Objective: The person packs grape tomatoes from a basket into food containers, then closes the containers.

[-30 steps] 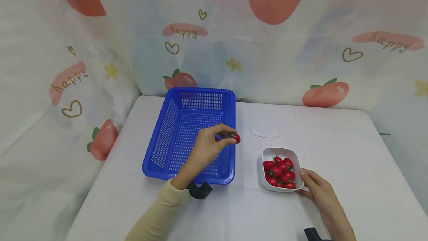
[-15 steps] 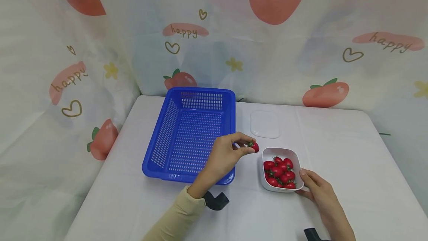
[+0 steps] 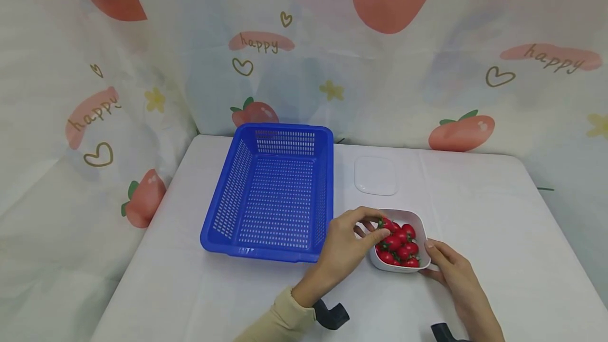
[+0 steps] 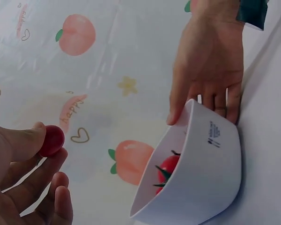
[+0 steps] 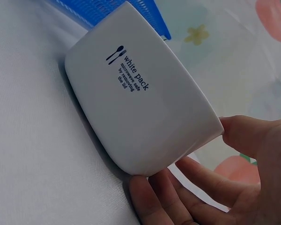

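My left hand (image 3: 345, 247) pinches a red cherry tomato (image 4: 53, 141) between thumb and fingertips, at the left side of a white plastic container (image 5: 131, 103). In the head view that tomato appears over the container's far left part; the left wrist view shows it apart from the container. Several more cherry tomatoes (image 3: 404, 247) with green stems lie inside. My right hand (image 3: 458, 276) grips the container's near right corner, thumb at the rim and fingers lower on the wall. The container stands on the white table, its printed side towards the right wrist camera.
A blue perforated basket (image 3: 325, 173) stands on the table left of the container, with no tomatoes visible in it. A clear square lid (image 3: 375, 176) lies flat behind the container. A patterned curtain (image 3: 304, 83) hangs behind the table (image 3: 499, 226) and along its left side.
My left hand has moved right and nearer to me with the pinched cherry tomato, from over the basket's right edge to the container. The right hand and the container have stayed put.
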### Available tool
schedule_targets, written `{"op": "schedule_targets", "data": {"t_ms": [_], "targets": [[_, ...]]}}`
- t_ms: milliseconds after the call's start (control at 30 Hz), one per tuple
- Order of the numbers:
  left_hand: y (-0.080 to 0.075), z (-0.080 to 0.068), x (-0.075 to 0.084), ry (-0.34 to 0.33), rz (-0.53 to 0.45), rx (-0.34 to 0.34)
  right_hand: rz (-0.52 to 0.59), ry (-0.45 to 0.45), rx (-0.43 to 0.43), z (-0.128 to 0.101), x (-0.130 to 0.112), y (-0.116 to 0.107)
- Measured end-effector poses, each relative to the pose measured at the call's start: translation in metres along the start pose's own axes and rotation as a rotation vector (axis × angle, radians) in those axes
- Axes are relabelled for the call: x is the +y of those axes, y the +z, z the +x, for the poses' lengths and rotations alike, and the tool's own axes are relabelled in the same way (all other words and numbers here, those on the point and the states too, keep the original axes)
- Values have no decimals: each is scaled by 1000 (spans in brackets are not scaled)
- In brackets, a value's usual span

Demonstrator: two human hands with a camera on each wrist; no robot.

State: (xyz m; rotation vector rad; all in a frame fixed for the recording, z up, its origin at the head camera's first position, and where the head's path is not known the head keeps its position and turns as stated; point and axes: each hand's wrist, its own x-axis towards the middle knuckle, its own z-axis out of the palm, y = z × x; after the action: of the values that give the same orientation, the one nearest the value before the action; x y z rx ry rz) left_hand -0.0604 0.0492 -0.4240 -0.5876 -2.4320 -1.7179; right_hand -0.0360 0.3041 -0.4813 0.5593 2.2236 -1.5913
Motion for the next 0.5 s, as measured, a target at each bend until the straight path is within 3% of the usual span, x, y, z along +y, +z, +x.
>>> {"op": "schedule_targets", "data": {"t_ms": [200,367,500], "targets": [[21,-6,-8,79,106,-9,-18,-18,0,-1,1,0],[34,-9,-19,78,124,-26,-19,-19,2,-1,1,0],[42,-9,-29,133,200,-54,-19,-17,1,-1,1,1]]}}
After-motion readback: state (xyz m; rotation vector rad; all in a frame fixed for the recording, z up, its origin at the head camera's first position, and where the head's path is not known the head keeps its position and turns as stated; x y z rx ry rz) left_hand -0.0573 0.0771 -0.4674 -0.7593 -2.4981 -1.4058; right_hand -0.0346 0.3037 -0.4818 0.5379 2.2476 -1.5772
